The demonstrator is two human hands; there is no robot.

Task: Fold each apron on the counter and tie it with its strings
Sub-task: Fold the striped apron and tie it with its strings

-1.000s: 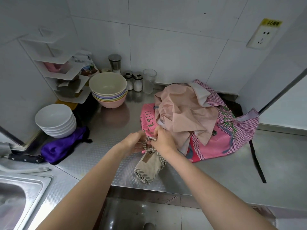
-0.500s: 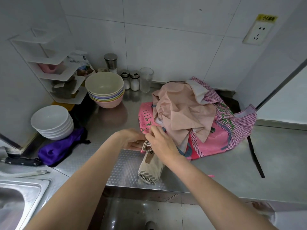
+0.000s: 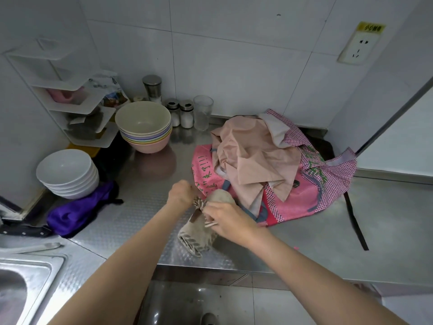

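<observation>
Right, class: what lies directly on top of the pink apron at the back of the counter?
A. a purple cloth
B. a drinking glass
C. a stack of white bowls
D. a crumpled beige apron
D: the beige apron lies crumpled on the pink apron.

Rolled beige apron (image 3: 199, 233): far end now lifted toward the pink pile, near end by the counter's front edge. Left hand (image 3: 181, 194): drawn away leftward, pulling the striped string (image 3: 198, 204) taut. Right hand (image 3: 228, 220): shifted onto the roll's middle, pinching the string.
</observation>
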